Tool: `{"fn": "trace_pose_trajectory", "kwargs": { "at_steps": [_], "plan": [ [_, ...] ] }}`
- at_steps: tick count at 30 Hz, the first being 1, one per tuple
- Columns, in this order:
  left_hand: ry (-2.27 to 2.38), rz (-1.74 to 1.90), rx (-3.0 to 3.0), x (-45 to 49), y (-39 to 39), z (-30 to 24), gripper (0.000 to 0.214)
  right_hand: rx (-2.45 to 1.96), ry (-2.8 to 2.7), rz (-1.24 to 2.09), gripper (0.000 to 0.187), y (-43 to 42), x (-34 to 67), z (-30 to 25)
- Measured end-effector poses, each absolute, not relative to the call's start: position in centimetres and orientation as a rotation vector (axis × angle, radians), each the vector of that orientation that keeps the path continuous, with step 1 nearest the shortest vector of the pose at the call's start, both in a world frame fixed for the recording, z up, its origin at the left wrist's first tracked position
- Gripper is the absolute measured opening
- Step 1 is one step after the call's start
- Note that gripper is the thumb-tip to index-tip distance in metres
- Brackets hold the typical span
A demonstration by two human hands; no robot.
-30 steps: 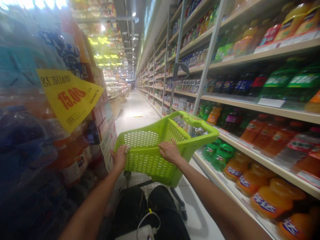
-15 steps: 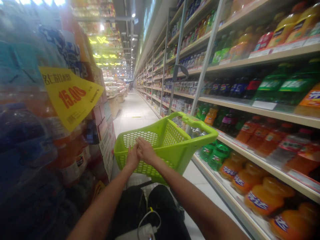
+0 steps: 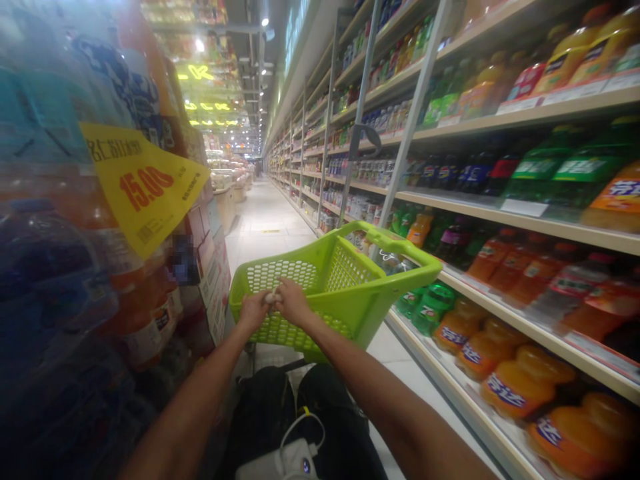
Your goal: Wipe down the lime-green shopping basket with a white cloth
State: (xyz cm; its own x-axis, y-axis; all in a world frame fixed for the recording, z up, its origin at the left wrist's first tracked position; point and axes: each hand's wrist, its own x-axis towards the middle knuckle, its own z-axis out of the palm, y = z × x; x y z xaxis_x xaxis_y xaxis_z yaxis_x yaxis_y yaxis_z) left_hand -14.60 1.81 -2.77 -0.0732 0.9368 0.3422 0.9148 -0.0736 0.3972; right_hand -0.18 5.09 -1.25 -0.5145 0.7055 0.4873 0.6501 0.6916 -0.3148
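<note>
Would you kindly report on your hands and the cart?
Left hand, right hand: together at small pale item. Green cart: just ahead, skewed. Bottle shelves right, stacked boxes left.

From where I stand, small ceiling lamps (image 3: 265, 22) flare into white spots, whitening the aisle floor (image 3: 250, 240) and leaving the green cart (image 3: 345, 300) bright and fairly clear, while yellow letters (image 3: 207, 107) glow farther off. The bottle stack on the left (image 3: 55, 267) is soft and smeared, sinking into murky shadow toward its foot (one pixelated patch (image 3: 184, 259) beside it is unreadable). Toward the edges everything stretches and leans, and the far shelving (image 3: 287, 160) dissolves into haze.
</note>
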Motion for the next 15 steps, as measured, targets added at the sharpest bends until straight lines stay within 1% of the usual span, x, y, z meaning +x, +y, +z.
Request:
{"fn": "trace_pose_trajectory", "kwargs": {
  "at_steps": [2, 4, 6, 7, 9, 11, 13, 15],
  "plan": [
    [2.154, 0.902, 2.107, -14.2, 1.9, -2.6, 0.033, -1.04, -2.313, 0.186, 0.02, 4.8, -0.4, -1.2],
    [2.204, 0.983, 2.065, -14.0, 2.0, -2.4, 0.035, -1.079, -2.306, 0.24, 0.033, 4.7, -0.5, -0.9],
    [2.256, 1.012, 2.005, -14.3, 1.9, -2.4, 0.035, -1.096, -2.253, 0.21, 0.043, 4.6, -0.3, -0.2],
    [2.282, 0.99, 1.985, -14.6, 1.7, -2.5, 0.035, -1.103, -2.206, 0.163, 0.045, 4.6, -0.1, 0.3],
    [2.317, 0.888, 1.992, -15.5, 1.3, -2.9, 0.035, -1.148, -2.105, 0.048, 0.043, 4.5, 0.2, 1.1],
    [2.335, 0.786, 2.042, -16.6, 0.8, -3.6, 0.033, -1.219, -2.067, -0.051, 0.036, 4.1, 0.3, 1.5],
    [2.359, 0.72, 2.079, -17.5, 0.4, -3.9, 0.03, -1.248, -2.155, -0.117, 0.027, 3.6, -0.1, 1.2],
    [2.391, 0.649, 2.095, -17.9, 0.2, -3.8, 0.029, -1.21, -2.285, -0.158, 0.023, 2.9, -1.1, 0.3]
  ]
}}
